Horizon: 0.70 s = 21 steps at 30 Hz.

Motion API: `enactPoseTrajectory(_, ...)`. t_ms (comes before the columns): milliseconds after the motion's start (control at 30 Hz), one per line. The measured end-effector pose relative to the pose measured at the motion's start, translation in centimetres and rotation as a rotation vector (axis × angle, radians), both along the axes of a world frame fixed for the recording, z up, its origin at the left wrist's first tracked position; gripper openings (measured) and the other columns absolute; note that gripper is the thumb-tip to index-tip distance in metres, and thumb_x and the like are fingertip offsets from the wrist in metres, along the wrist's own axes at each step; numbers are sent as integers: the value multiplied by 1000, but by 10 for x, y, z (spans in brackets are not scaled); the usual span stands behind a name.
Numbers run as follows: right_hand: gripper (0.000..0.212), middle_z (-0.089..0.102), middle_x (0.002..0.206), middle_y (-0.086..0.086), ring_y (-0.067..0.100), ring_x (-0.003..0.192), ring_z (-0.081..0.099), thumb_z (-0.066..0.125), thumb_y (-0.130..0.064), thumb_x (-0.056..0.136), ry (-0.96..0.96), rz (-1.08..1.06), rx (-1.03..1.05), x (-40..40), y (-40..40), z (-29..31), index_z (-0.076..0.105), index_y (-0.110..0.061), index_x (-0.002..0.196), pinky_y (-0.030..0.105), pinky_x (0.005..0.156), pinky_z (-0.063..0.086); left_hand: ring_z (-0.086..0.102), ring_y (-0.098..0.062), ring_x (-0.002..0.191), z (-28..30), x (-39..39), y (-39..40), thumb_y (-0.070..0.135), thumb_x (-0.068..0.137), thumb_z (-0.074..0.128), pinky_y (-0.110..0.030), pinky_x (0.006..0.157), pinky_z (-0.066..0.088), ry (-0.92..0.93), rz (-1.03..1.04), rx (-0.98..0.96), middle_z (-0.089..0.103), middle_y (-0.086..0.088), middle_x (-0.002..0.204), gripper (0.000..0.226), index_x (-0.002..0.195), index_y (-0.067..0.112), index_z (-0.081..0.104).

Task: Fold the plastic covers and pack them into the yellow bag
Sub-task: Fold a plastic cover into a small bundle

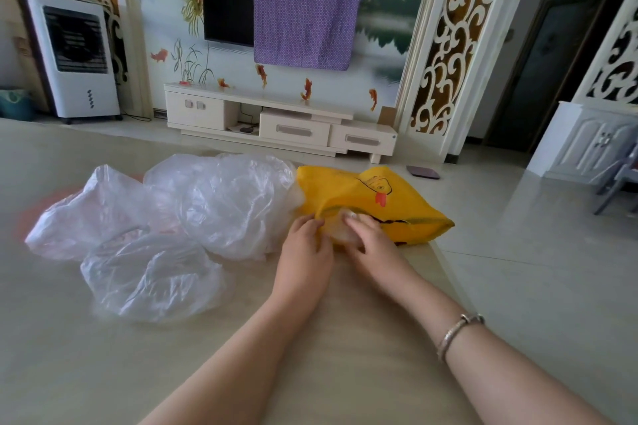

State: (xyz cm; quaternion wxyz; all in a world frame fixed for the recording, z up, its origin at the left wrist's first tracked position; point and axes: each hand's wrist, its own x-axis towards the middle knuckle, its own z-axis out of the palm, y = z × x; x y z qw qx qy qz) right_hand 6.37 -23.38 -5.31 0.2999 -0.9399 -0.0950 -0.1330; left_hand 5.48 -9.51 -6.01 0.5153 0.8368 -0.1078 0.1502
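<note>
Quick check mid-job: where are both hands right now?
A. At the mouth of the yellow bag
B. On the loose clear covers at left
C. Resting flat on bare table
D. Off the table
A: the left hand and right hand meet at the yellow bag opening, holding a folded plastic cover there.

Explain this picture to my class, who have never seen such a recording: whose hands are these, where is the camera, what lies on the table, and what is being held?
There is no machine here. A person wears a wide-angle camera on the head, so you look forward and down at their own two bare arms. The left hand grips the mouth of the yellow bag, which lies on the table. The right hand, with a bracelet on its wrist, pushes a folded plastic cover into the opening. To the left lie loose plastic covers, crumpled and not yet folded. Behind are a television cabinet and an air cooler.
</note>
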Motion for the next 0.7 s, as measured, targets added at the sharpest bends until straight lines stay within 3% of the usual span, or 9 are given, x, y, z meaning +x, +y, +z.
enactPoseTrajectory(67, 50, 35, 153, 7, 23, 139, 35, 47, -15, 96, 56, -53, -193, 15, 4, -1, 40, -10, 145, 27, 111, 30, 47, -16, 128, 0, -1, 0, 13, 97, 46, -23, 106, 34, -13, 1, -13, 48, 0, 141, 35, 130, 7, 59)
enactPoseTrajectory(133, 42, 45, 146, 13, 31, 132, 43, 39, -26, 99, 142, -182, -388, 29, 12, 3, 49, -12, 137, 37, 105, 37, 49, -15, 126, -1, 0, 1, 12, 96, 47, -20, 103, 34, -20, 4, -24, 50, 0, 140, 34, 127, 7, 60)
enactPoseTrajectory(200, 40, 54, 137, 15, 33, 125, 50, 32, -31, 101, 204, -265, -500, 38, 21, 10, 56, -14, 129, 39, 100, 41, 49, -15, 126, -3, 1, 3, 11, 96, 46, -14, 98, 32, -21, 2, -25, 51, 0, 138, 33, 126, 6, 61)
enactPoseTrajectory(400, 44, 45, 147, 13, 35, 132, 43, 30, -35, 101, 213, -346, -422, 48, 25, 6, 45, -20, 140, 43, 108, 33, 44, -14, 130, -7, 6, 7, 9, 96, 45, -9, 94, 25, 8, -1, 37, 49, 0, 142, 36, 129, 6, 59)
enactPoseTrajectory(567, 43, 39, 145, 19, 37, 134, 32, 31, -36, 101, 254, -254, -406, 25, 16, 0, 47, -12, 133, 43, 109, 26, 38, -17, 137, -5, 7, 11, 8, 96, 42, -17, 106, 24, 56, -8, 139, 42, -3, 150, 42, 136, 4, 53)
enactPoseTrajectory(700, 45, 26, 153, 11, 30, 141, 23, 35, -33, 102, 243, -140, -222, -3, -5, -4, 34, -24, 146, 40, 115, 24, 36, -17, 139, -4, -1, 13, 7, 96, 43, -17, 107, 22, 54, -43, 169, 38, -3, 152, 41, 135, 6, 54)
